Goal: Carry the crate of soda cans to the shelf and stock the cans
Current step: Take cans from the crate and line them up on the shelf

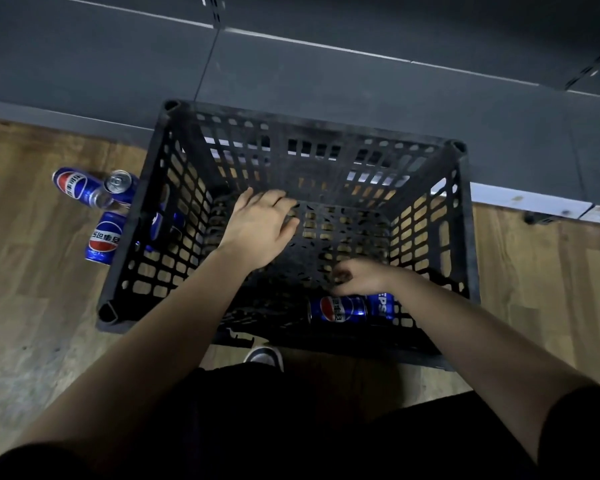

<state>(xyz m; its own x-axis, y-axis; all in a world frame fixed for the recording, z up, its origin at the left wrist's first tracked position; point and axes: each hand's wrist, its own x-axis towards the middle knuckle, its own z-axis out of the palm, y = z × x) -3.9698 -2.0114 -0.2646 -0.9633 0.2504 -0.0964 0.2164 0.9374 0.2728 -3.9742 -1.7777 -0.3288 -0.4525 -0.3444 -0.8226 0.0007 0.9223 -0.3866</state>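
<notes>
The crate [326, 128] is black and sits on the wooden floor [32, 306], close by the grey shelf [326, 81]. Two blue cans [340, 308] lie on their sides inside it, by the near wall. Three more cans [103, 237] are on the floor just left of it. The left hand [260, 230] reaches into the crate with straight fingers, its grip open. The right hand [357, 277] is curled just above the two cans. I cannot tell if its grip holds one.

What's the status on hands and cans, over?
Left hand open inside crate. Right hand curled over two cans at near wall, grip unclear. Three loose cans on floor left of crate.
</notes>
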